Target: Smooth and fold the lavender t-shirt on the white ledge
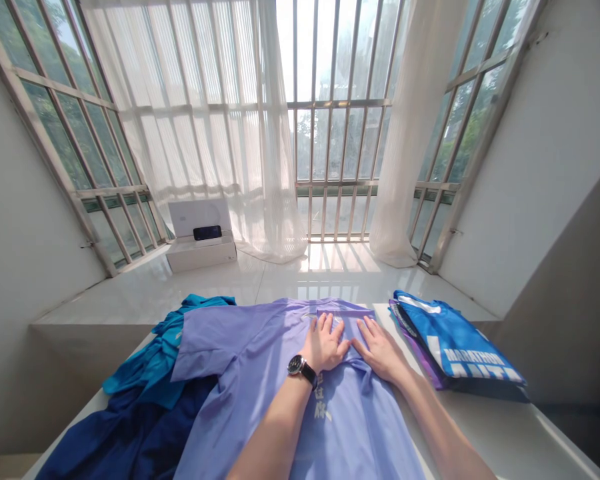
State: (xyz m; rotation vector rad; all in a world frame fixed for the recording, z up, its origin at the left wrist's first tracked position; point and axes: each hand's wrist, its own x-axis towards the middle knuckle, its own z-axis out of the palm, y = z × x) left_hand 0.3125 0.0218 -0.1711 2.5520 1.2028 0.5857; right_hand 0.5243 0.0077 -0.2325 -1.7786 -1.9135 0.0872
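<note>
We have the lavender short-sleeved shirt laid out at lower centre of the frame, front up, with a folded strip of its own cloth near the top edge. Our left hand and right hand both press flat on it near that strip, and they sit just beside each other. The fingers of each hand are spread apart on the cloth, clamped on nothing. A black wristwatch circles the left wrist. Below the hands, pale Chinese characters are printed on the shirt, too small and folded for us to read surely.

To the left, a teal garment and a navy garment lie bunched against the shirt. To the right sits a folded blue shirt printed with "MARATHON", with cut-off letters below, on top of a purple garment. All of this rests on a white counter.

Beyond it runs a glossy white ledge. At upper left of that ledge, a black phone lies on an opened white box. Sheer white curtains hang over a barred window along the top of the frame.
</note>
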